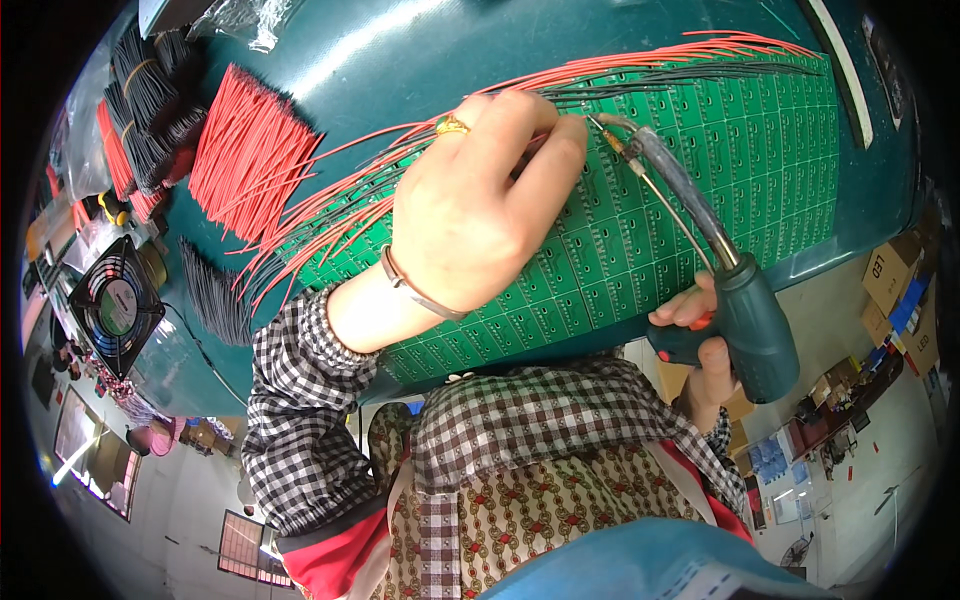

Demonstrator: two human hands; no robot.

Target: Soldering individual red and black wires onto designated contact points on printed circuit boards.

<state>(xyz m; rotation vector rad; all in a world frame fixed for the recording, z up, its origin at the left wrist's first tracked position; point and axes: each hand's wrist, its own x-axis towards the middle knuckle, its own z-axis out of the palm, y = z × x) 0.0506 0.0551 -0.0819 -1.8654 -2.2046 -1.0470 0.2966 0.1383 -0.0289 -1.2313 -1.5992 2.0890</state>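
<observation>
The right hand [712,372] gripped a soldering gun [765,335]; the left hand [480,190] was pinched narrow near its tip — hold not discernible. Beneath lay a green circuit-board panel [620,270]. Red wires [680,52] and black wires [700,73] lined its far edge; nearer rows appeared unwired, apparently outstanding. The left hand obscured mid-panel — 1 red wire pile [250,150] and 1 cooling fan [118,305] sat leftward.

We see one gold ring [452,125] and one thin metal bracelet [405,285] on the left side. The sleeve cover [305,400] there has black and white checks and a gathered cuff. The apron [520,425] is checked in brown and white. Under it, we see beige cloth [570,505] with a reddish chain-like pattern, red fabric [340,550], and below, a light-blue mask [620,562].
</observation>
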